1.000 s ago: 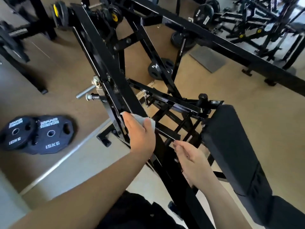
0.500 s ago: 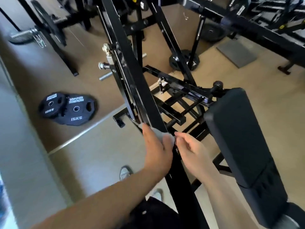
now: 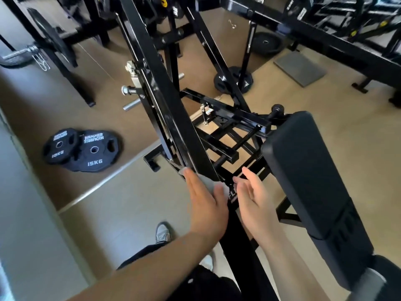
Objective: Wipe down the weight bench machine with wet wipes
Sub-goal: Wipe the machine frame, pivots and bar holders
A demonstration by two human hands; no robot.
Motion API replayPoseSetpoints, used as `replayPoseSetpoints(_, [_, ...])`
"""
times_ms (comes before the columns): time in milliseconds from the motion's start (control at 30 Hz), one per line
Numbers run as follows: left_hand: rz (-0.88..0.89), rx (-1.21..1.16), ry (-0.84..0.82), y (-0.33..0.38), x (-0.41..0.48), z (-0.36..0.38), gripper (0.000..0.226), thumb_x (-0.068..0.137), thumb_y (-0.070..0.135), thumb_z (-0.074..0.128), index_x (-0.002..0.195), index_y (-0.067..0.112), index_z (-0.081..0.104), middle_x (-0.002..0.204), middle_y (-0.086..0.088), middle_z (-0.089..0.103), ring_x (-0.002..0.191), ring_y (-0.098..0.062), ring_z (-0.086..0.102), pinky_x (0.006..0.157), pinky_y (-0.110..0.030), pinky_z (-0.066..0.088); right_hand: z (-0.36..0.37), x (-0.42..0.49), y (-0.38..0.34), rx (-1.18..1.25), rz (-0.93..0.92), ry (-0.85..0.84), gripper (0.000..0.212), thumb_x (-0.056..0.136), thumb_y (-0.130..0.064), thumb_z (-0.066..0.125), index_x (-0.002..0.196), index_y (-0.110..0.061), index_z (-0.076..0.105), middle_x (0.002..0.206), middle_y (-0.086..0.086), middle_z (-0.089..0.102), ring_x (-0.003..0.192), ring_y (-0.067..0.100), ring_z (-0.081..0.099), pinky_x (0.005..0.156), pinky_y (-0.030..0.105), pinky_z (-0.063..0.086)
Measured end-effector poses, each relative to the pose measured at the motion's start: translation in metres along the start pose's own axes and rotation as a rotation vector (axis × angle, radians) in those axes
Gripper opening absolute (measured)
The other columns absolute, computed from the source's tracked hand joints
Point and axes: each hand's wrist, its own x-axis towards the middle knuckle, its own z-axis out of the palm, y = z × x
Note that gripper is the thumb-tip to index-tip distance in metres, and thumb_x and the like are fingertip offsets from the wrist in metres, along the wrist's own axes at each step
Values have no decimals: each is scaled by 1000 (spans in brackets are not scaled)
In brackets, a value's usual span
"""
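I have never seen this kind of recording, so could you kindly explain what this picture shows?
This single view comes from a camera worn on the person's head, looking down at two bare hands in a gym. The left hand presses a pale wet wipe against a slanted black frame beam of the weight bench machine. The right hand is open beside it, holding nothing. The black bench pad is on the right. On the floor at left lie a 10KG plate and a 15KG plate, overlapping.
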Motion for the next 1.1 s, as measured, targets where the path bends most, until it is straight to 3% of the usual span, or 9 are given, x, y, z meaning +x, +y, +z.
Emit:
replayPoseSetpoints(133, [267, 338, 22, 17, 82, -27, 64, 103, 23, 46, 157, 6, 16, 168, -10, -10, 157, -36, -4, 125, -52, 25, 4, 10, -15, 14, -23, 16, 46, 110, -36, 43, 155, -37, 38, 131, -24, 59, 116, -21, 50, 82, -1, 40])
replayPoseSetpoints(300, [417, 752, -103, 23, 106, -57, 67, 104, 44, 38, 159, 8, 24, 171, -8, -10, 155, -27, -27, 126, -56, 17, 20, 41, -39, 26, -25, -1, 46, 110, -36, 44, 155, -34, 40, 119, -34, 54, 102, -34, 47, 76, -7, 38])
replayPoseSetpoints(467, [563, 978, -259, 43, 178, -98, 69, 107, 54, 24, 163, 15, 18, 173, -9, -4, 156, -22, -23, 128, -48, -7, 53, 91, -84, 4, -96, 1, 45, 110, -32, 47, 154, -30, 44, 147, -17, 53, 128, -12, 47, 86, 1, 39])
replayPoseSetpoints(567, [585, 1077, -282, 60, 227, -120, 69, 107, 54, 18, 164, 13, 17, 173, -9, 1, 157, -20, -17, 126, -43, -15, 74, 118, -112, 28, -141, 30, 43, 109, -30, 48, 152, -30, 46, 152, -13, 50, 137, -3, 45, 96, 7, 37])
replayPoseSetpoints(700, [600, 1016, -471, 72, 248, -136, 75, 102, 61, 13, 164, 19, 18, 173, -7, 1, 158, -17, -15, 126, -44, -16, 95, 143, -139, 61, -123, 50, 35, 109, -31, 48, 141, -43, 52, 136, -21, 59, 128, -4, 53, 107, 25, 45])
replayPoseSetpoints(800, [671, 996, -576, 79, 279, -150, 65, 107, 52, 20, 164, 21, 22, 173, -4, 7, 158, -13, -8, 126, -40, -16, 114, 158, -156, 114, -136, 76, 35, 109, -26, 48, 132, -51, 52, 120, -30, 61, 124, -6, 56, 104, 23, 46])
replayPoseSetpoints(933, [665, 997, -548, 93, 322, -161, 59, 109, 42, 25, 163, 17, 23, 173, -4, 8, 159, -12, -6, 122, -35, -16, 131, 174, -175, 107, -229, 98, 42, 109, -23, 47, 150, -33, 48, 141, -23, 56, 137, -5, 48, 109, 19, 43])
replayPoseSetpoints(1033, [519, 628, -591, 94, 331, -168, 56, 96, 30, 40, 151, 18, 45, 166, -2, 32, 158, -10, 7, 127, -34, -8, 133, 188, -187, 161, -350, -5, 39, 110, -13, 46, 141, -33, 55, 144, -17, 58, 137, -4, 49, 110, 18, 44])
replayPoseSetpoints(1100, [296, 303, -605, 101, 335, -180, 59, 97, 18, 46, 155, 26, 41, 165, 7, 33, 157, -11, 13, 129, -37, 5, 132, 202, -196, 143, -410, -16, 39, 109, -12, 46, 134, -41, 56, 135, -22, 62, 132, -3, 54, 104, 15, 46])
